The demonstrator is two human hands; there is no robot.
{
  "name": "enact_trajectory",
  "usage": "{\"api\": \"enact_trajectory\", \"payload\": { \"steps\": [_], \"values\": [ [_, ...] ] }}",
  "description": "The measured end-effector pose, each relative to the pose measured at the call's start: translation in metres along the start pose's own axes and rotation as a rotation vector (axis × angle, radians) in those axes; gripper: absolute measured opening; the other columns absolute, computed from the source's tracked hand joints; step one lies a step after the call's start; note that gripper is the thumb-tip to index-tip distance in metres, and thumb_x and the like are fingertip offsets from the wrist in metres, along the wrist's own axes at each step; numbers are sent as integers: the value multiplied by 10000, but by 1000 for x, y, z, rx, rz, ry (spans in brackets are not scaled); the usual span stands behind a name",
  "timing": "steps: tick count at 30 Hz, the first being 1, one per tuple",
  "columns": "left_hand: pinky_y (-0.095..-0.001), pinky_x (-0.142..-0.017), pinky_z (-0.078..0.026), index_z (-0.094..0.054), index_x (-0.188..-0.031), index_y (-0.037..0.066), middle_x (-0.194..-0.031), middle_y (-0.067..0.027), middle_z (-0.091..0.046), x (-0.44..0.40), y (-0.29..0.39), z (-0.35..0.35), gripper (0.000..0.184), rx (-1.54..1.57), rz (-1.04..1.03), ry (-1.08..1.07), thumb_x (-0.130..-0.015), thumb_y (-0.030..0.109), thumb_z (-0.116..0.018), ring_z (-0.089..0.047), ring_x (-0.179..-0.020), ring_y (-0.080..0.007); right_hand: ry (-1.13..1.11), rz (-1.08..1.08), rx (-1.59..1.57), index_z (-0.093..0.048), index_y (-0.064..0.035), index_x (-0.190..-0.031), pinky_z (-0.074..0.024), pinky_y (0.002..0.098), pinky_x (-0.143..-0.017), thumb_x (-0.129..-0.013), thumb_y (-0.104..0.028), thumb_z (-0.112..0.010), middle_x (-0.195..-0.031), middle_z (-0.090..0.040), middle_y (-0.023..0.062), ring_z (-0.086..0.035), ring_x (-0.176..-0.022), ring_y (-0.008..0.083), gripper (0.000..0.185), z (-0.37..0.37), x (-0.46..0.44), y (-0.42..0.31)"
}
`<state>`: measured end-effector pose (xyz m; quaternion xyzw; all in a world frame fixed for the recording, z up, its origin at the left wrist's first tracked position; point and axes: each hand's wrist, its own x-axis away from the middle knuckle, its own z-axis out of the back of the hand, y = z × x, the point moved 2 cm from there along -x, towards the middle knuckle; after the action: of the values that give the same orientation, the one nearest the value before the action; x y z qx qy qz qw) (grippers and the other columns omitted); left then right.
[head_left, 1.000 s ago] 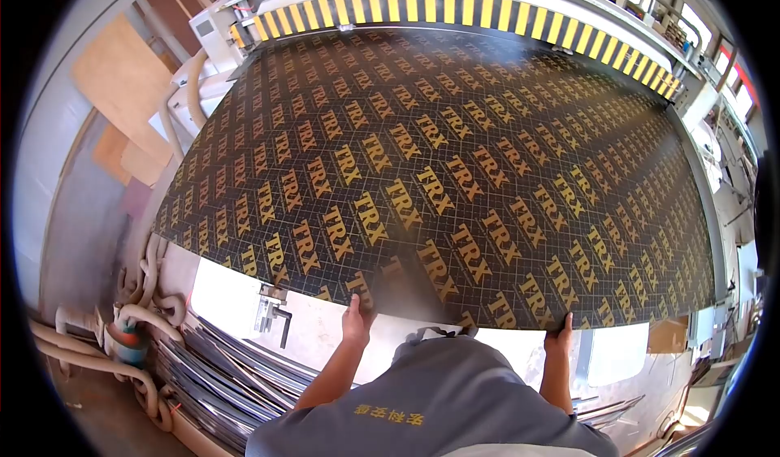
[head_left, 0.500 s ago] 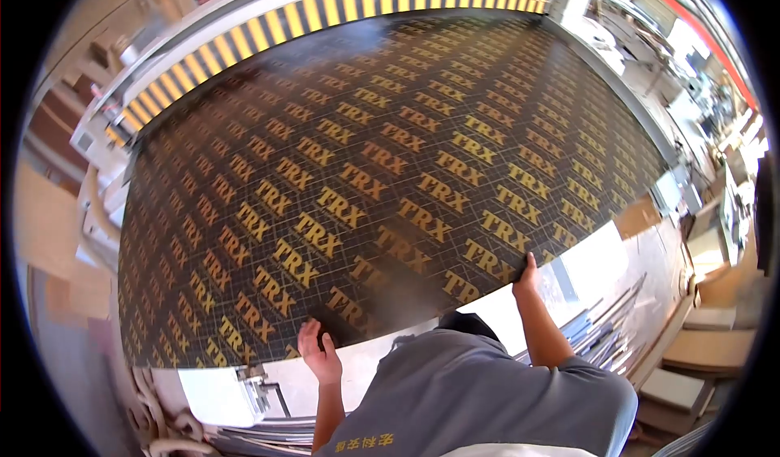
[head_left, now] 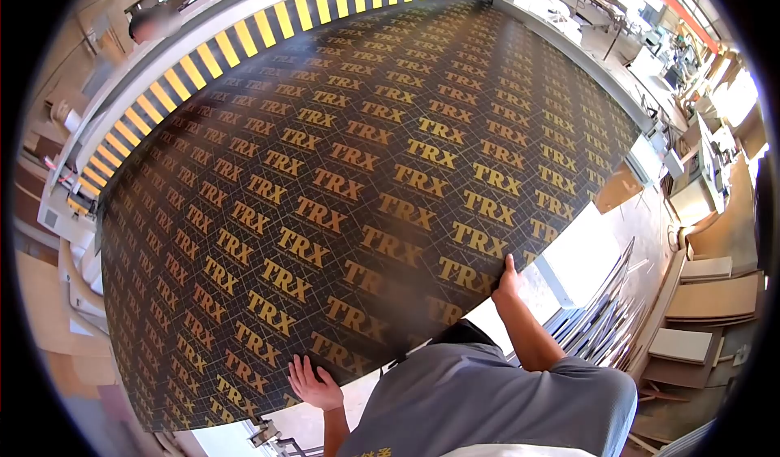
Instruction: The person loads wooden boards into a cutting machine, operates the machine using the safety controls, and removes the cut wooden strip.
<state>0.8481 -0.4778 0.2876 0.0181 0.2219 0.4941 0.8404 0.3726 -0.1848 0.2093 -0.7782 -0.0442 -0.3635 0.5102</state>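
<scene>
A very large dark sheet (head_left: 382,182), printed all over with gold TRX lettering and thin grid lines, fills the middle of the head view. My left hand (head_left: 315,382) lies on its near edge, fingers spread over the printed face. Farther right along the same edge is my right hand (head_left: 509,281). Its thumb rests on top of the sheet, while the other fingers go out of sight at the edge, apparently gripping it. Between the two hands, the edge meets the front of my body.
A yellow-and-black striped beam (head_left: 264,30) spans the sheet's far side. Behind it at upper left is another person (head_left: 146,25). A metal rail (head_left: 577,59) runs along the right. Long thin strips (head_left: 597,298) and stacked boards (head_left: 715,298) lie at lower right.
The view has shifted, and the sheet's near left corner now sits lower. My left hand has flattened onto the printed face. My right hand keeps its place on the edge. Another person's head has come into view.
</scene>
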Motion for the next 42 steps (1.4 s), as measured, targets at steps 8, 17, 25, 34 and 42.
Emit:
{"api": "enact_trajectory", "payload": {
  "steps": [8,17,25,34,42],
  "values": [
    [-543,-1262,-376,-751,-1331,46,-1523,-127,-666,10,2,-5,436,13,-49,77,-1103,338,-522,-567,-1460,-384,-27,218,-6,-568,34,-1460,-576,441,-991,-1019,-284,-803,-1374,-696,174,-684,-1137,295,593,1,-17,18],
    [-568,-1313,-257,-493,-1625,110,-1743,-146,-396,73,215,-51,820,109,-546,-323,-966,502,-782,-343,-1616,-361,-807,-120,619,-557,-23,-1511,-495,453,-1142,-1028,-336,-766,-1532,-604,191,-632,-1337,352,612,94,-11,-68],
    [-542,-1351,-179,-336,-1731,246,-1819,-40,-255,67,239,-67,870,-104,-474,-330,-1007,550,-711,-230,-1669,-312,-9,1039,1423,-456,-48,-1616,-247,523,-1329,-1037,-329,-666,-1711,-386,248,-308,-1615,422,677,338,-98,-220],
    [-559,-1358,-138,-292,-1746,287,-1834,-14,-208,66,228,-77,908,-118,-482,-342,-998,649,-658,-191,-1682,-307,49,1029,1537,-453,-55,-1624,-153,522,-1357,-1056,-373,-581,-1748,-352,207,-254,-1648,389,663,514,-12,-229],
    [-581,-1349,-157,-287,-1744,334,-1831,18,-222,65,212,-89,870,-150,-495,-301,-1015,632,-656,-211,-1678,-286,72,1008,1503,-492,-49,-1602,-188,533,-1348,-1020,-249,-592,-1733,-379,218,-284,-1634,410,624,708,41,-208]
  ]
}}
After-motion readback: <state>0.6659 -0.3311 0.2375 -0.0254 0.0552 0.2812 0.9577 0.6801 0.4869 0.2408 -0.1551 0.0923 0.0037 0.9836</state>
